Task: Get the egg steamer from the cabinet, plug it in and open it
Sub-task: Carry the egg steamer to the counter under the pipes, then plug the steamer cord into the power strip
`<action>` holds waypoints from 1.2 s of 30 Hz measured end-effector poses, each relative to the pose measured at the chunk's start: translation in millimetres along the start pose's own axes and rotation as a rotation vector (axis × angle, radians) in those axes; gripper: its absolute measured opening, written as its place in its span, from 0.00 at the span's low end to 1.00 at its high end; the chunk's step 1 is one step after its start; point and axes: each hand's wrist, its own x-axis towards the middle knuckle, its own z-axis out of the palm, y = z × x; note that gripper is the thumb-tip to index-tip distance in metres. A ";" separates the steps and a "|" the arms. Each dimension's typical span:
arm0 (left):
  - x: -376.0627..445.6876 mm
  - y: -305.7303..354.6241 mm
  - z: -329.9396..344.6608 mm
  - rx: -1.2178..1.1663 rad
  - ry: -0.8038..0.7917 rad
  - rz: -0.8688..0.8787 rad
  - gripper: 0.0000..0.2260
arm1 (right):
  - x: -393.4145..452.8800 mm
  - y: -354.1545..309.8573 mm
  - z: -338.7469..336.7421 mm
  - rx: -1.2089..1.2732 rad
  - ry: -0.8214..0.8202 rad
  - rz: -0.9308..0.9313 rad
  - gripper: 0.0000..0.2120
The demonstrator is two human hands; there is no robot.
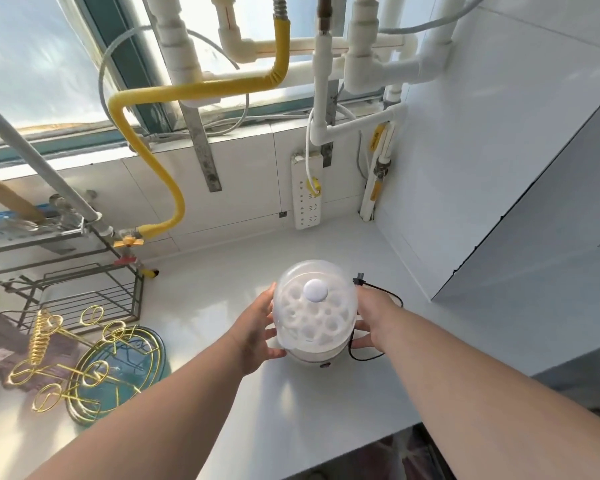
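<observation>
The egg steamer [314, 313] stands on the white counter [222, 271]. It has a white base, a white egg tray inside and a clear domed lid with a round white knob. My left hand [257, 329] presses its left side and my right hand [369, 318] holds its right side. The steamer's black cord [378, 355] loops out to the right, and its black plug [360, 280] lies loose on the counter behind my right hand. A white power strip [307, 192] is fixed upright on the back wall, with one white cable plugged in near its top.
A yellow gas hose [174, 188] and white pipes run along the window wall. At the left stand a dark wire rack [94, 292], a gold wire egg holder [66, 355] and a teal plate [142, 368]. A grey cabinet side [551, 220] rises at the right.
</observation>
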 end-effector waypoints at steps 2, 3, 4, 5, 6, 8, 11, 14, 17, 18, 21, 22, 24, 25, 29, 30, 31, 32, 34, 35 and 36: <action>3.2 -2.8 1.3 -0.013 0.001 -0.008 0.32 | 6.3 2.1 -0.8 0.012 0.008 0.008 0.21; 4.7 -4.2 1.5 -0.020 0.000 -0.011 0.32 | 8.8 3.0 -0.6 0.018 0.008 0.012 0.21; 5.8 -5.5 1.2 -0.028 0.000 -0.015 0.32 | 11.0 4.1 -0.2 0.023 0.007 0.016 0.20; 6.9 -6.9 1.0 -0.036 0.001 -0.018 0.32 | 13.1 5.4 0.1 0.028 0.007 0.020 0.19; 8.3 -7.8 0.3 -0.039 0.001 -0.020 0.32 | 15.8 6.5 0.3 0.035 0.009 0.025 0.17; 10.6 -8.5 -1.1 -0.038 -0.001 -0.020 0.30 | 20.0 8.0 0.6 0.053 0.013 0.031 0.16; 12.8 -8.5 -4.2 -0.037 -0.003 -0.025 0.30 | 22.9 8.5 1.7 0.068 0.006 0.029 0.13; 15.5 -10.4 -7.6 -0.047 0.000 -0.026 0.30 | 23.4 9.0 1.5 0.065 -0.002 0.024 0.12; 20.5 -11.7 -12.3 -0.063 0.009 -0.042 0.33 | 29.7 9.7 -0.6 0.043 0.003 0.011 0.15; 21.9 -11.9 -14.7 -0.068 0.019 -0.046 0.34 | 32.5 10.0 -1.8 0.033 0.008 0.002 0.16; 27.3 -5.4 -22.5 -0.076 0.046 -0.029 0.35 | 41.0 8.0 -6.9 0.012 0.048 -0.015 0.17; 28.8 0.0 -24.4 -0.068 0.058 -0.020 0.34 | 44.2 6.2 -9.3 0.017 0.070 -0.026 0.16; 32.0 13.0 -25.7 -0.042 0.073 0.001 0.33 | 49.7 1.3 -13.7 0.031 0.110 -0.061 0.15; 33.8 21.9 -25.0 -0.028 0.076 0.018 0.33 | 52.5 -2.8 -15.8 0.032 0.125 -0.084 0.14; 41.7 64.9 -15.1 0.091 0.083 0.118 0.30 | 64.7 -26.5 -21.6 0.023 0.156 -0.197 0.14; 44.7 75.4 -13.0 0.122 0.087 0.144 0.29 | 67.3 -34.0 -21.0 0.024 0.150 -0.219 0.13; 48.9 85.5 -9.0 0.146 0.087 0.169 0.27 | 70.3 -41.2 -21.2 0.018 0.140 -0.234 0.14; 52.9 96.0 -5.8 0.172 0.088 0.191 0.26 | 74.3 -48.3 -20.3 0.010 0.128 -0.246 0.15; 61.5 115.9 1.6 0.227 0.098 0.235 0.26 | 82.5 -60.7 -17.8 -0.001 0.112 -0.265 0.17; 66.0 125.0 5.3 0.261 0.109 0.259 0.26 | 85.9 -66.0 -16.2 -0.003 0.107 -0.274 0.18; 69.2 133.3 9.2 0.301 0.126 0.284 0.25 | 88.9 -70.8 -14.6 -0.006 0.099 -0.284 0.18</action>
